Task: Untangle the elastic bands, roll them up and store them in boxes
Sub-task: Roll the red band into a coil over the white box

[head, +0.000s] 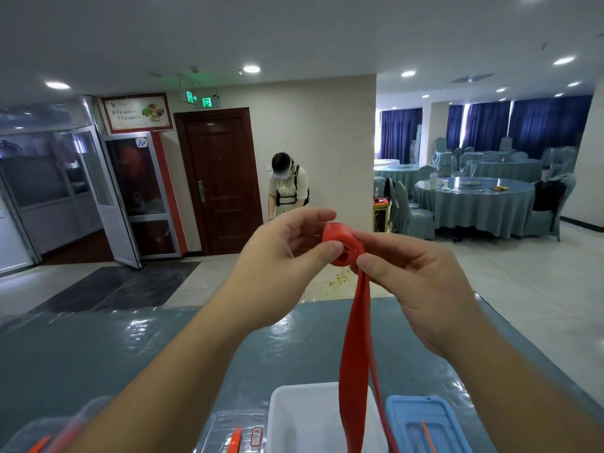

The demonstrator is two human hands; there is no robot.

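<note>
Raised above a table, the left hand (287,253) pinches a partly wound roll of red elastic band (341,245), thumb on its near face and fingers curled behind it. The right hand (425,282) meets the roll from the other side, thumb and forefinger nipping the band just where its loose length leaves the coil. From there the unrolled band hangs straight down as a flat doubled strip, its two runs parting slightly as they fall past the bottom edge of the view.

Below the hands, at the near edge of the table (114,348) with its glossy grey-blue cover, stands an open white box (294,420); the hanging strip passes in front of it. Just right of it lies a blue box lid (425,426) with a thin orange strand across it. To the left sit clear plastic containers (228,433) with orange clasps.

Beyond the table, a person (287,188) in a pale top bends forward near a dark wooden door (219,178). To the right, round dining tables (477,204) draped in green-grey cloth stand before blue curtains (523,125).
</note>
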